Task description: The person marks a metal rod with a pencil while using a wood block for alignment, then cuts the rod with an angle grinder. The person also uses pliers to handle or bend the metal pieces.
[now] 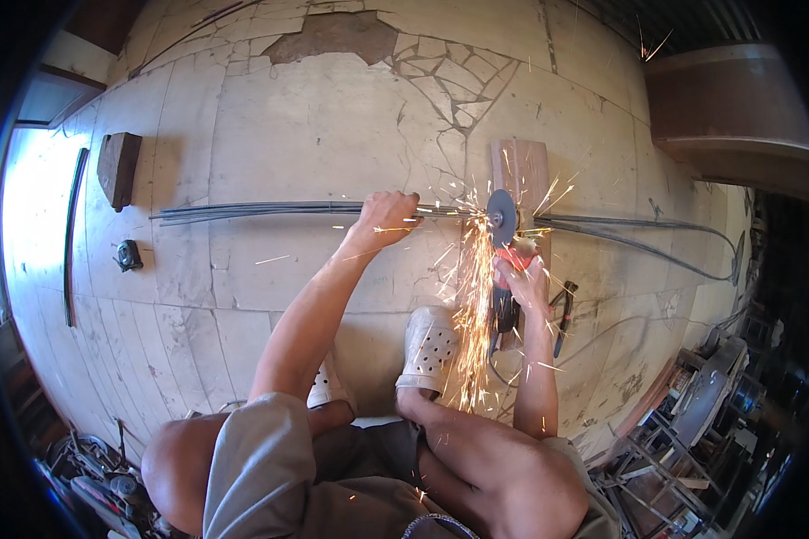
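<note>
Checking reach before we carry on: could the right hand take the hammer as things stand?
Probably not: the right hand grips the spark-throwing angle grinder, though the hammer lies close beside that forearm.

Rods (261,208): thin, dark, bundled, lying left to right, looped back at the right end | Grinder (503,269): red and black, running, grey disc (501,216) upright across the rods, throwing sparks (475,332)

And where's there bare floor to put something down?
There's bare floor between the rods and the broken patch above, and below the rods, between the small black thing and the left forearm, though a spark streak shows there. It's crowded around the grinder, with right hand, board, hammer and sparks. Metal frames fill the lower right.
</note>
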### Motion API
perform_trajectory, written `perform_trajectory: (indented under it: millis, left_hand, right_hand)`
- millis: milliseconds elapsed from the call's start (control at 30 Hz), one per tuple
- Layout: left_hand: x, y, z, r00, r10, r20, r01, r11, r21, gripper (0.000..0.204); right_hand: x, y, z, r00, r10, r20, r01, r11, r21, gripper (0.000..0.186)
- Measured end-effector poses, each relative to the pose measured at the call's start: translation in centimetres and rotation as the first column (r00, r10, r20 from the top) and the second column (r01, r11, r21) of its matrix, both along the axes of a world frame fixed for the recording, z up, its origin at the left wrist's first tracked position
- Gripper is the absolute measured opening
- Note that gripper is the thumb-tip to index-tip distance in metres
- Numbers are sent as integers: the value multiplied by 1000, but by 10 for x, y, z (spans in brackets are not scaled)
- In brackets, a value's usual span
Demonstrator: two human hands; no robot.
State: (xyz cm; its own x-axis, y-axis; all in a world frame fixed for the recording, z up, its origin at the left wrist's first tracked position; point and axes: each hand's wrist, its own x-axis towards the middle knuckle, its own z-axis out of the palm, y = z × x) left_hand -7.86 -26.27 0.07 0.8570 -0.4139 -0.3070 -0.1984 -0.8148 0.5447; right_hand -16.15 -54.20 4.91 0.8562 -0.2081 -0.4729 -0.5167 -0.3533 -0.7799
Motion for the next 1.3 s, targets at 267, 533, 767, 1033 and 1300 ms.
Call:
perform_trajectory:
  millis: [267, 533, 767, 1033, 1300]
  left_hand:
    - [3, 50, 42, 994, -9, 108, 8, 1000, 13, 71]
    - [-11, 159, 69, 996, 57, -74, -29, 941, 337, 71]
    - [-25, 171, 27, 977, 212, 1, -202, 932, 300, 33]
    - [-24, 170, 13, 970, 222, 94, -241, 922, 304, 27]
    - [-27, 171, 16, 975, 201, 90, -219, 932, 289, 28]
  right_hand:
    - [-1, -12, -10, 999, 26, -23, -23, 992, 127, 26]
    - [-1, -8, -14, 983, 74, 169, -102, 982, 161, 26]
    - [-5, -17, -32, 976, 77, 206, -75, 997, -14, 25]
    - [-8, -3, -35, 978, -141, 152, 115, 979, 167, 14]
    - [-3, -3, -24, 984, -97, 149, 69, 981, 182, 20]
